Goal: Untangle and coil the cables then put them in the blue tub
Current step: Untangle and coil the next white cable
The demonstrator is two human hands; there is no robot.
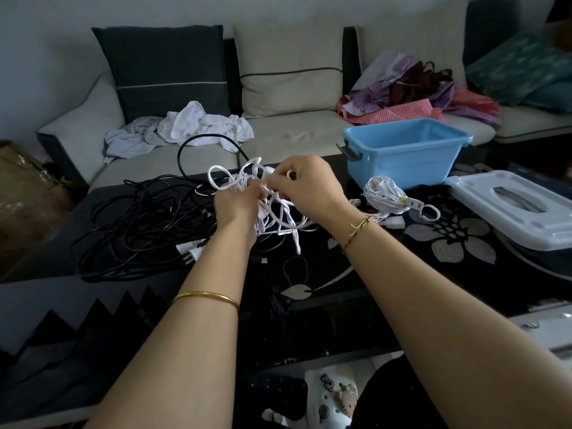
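A tangled white cable [280,216] hangs above the dark glass table [433,283], held up by both hands. My left hand [236,204] grips the knot from the left, fingers curled round several loops. My right hand [305,181] pinches a strand at the top of the same knot. A big tangle of black cable [139,227] lies on the table to the left, one loop arching up behind. A coiled white cable [385,195] with a plug lies on the right. The blue tub [402,153] stands open at the back right.
A white lid [520,209] lies right of the tub. A white plug [190,250] rests by the black tangle. The sofa [288,131] behind carries cushions, white cloth [201,123] and a pile of coloured clothes [418,94].
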